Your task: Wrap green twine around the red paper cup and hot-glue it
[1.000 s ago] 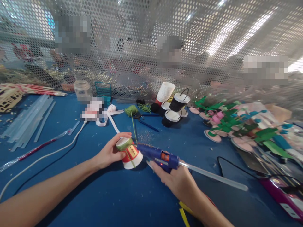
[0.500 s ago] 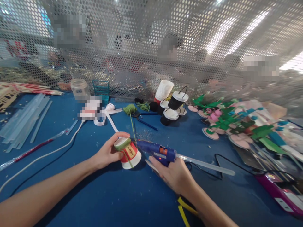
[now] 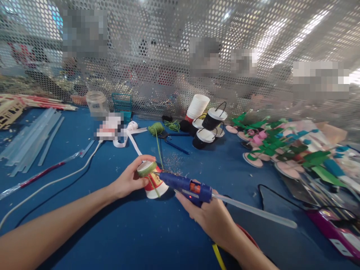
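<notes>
My left hand (image 3: pixel 131 178) is closed round an upturned red and white paper cup (image 3: pixel 153 185) on the blue table (image 3: pixel 112 232). Green cord (image 3: pixel 146 168) is wound round the cup's narrow top, and a strand runs back to a green cord ball (image 3: pixel 155 128). My right hand (image 3: pixel 209 217) grips a blue glue gun (image 3: pixel 188 185). Its nozzle touches the cup's right side just below the cord. A clear glue stick (image 3: pixel 253 211) juts from the gun's rear to the right.
A perforated metal screen (image 3: pixel 180 56) closes the table's far side, with people blurred behind it. Black lidded cups (image 3: pixel 206 127) and stacked white cups (image 3: pixel 197 106) stand mid-back. Green and pink foam pieces (image 3: pixel 281 150) lie right, clear glue sticks (image 3: pixel 30 138) left, a white cable (image 3: pixel 56 182) front left.
The glue gun's nozzle has come closer and now touches the cup below the cord. My left hand has kept its hold on the cup, which has barely shifted.
</notes>
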Available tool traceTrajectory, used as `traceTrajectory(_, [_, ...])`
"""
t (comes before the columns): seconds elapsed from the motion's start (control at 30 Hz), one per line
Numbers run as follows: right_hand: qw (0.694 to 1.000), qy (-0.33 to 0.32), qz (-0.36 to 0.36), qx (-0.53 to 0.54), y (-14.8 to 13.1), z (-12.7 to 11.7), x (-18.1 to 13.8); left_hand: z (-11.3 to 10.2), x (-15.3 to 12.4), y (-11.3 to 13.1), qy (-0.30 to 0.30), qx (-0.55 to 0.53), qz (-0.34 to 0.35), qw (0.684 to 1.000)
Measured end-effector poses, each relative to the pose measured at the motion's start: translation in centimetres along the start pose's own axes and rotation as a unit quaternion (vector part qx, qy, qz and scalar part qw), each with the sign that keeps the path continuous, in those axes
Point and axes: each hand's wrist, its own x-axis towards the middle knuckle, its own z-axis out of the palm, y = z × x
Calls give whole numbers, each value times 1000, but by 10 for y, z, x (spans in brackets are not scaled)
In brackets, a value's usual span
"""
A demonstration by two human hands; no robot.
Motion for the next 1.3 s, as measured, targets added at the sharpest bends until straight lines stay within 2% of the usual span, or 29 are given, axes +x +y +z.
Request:
traceTrajectory(0.1, [999,-34,-11,13,-11,-3,0,1,0,0,5,-6,-5,1000])
traceTrajectory(0.2, [999,-39,-7,11,-12,-3,0,1,0,0,2,-3,-1,1000])
traceTrajectory(0.4, [1000,-2,18,4,15,-1,0,0,0,0,7,13,-3,1000])
traceTrajectory(0.6, [991,-44,108,72,25,3,5,1,0,2,21,9,-6,1000])
traceTrajectory(0.73, [988,-33,132,76,18,4,1,1,0,2,24,15,-9,1000])
traceTrajectory(1.1, [995,-25,80,53,21,1,0,0,-1,2,16,20,-9,1000])
traceTrajectory(1.17, [993,-31,96,59,20,2,1,1,-1,1,19,22,-3,1000])
traceTrajectory(1.3, [980,-34,181,72,17,4,3,2,-1,-1,35,27,6,999])
